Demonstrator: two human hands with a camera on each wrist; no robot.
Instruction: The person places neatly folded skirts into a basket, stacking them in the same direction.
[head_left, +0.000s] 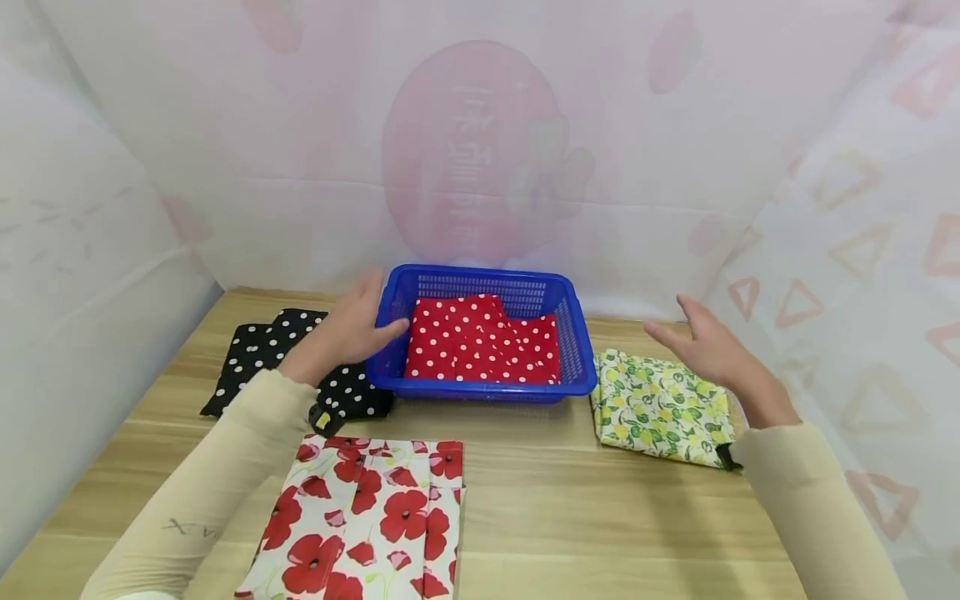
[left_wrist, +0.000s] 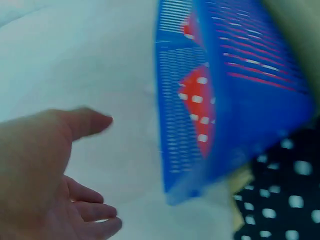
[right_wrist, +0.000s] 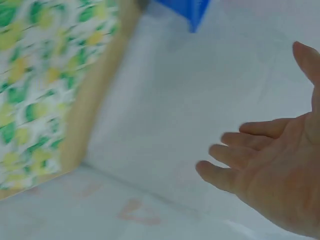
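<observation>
A blue plastic basket (head_left: 480,390) stands at the back of the table with a folded red polka-dot cloth (head_left: 480,342) inside. My left hand (head_left: 348,327) hovers at the basket's left side, fingers extended and thumb towards the rim, holding nothing. In the left wrist view the same hand (left_wrist: 55,175) shows spread from the basket's wall (left_wrist: 260,105). To the right, my empty right hand (head_left: 712,346) is raised over a folded lemon-print cloth (head_left: 660,408), its fingers straight in the right wrist view. Below my left hand lies a black polka-dot cloth (head_left: 258,354), partly hidden by the forearm.
A folded white cloth with red poppies (head_left: 375,517) lies at the front left of the wooden table (head_left: 570,517). White printed sheets (head_left: 300,125) wall in the back and both sides. A small black piece with a yellow patch (head_left: 324,419) sits by the left sleeve.
</observation>
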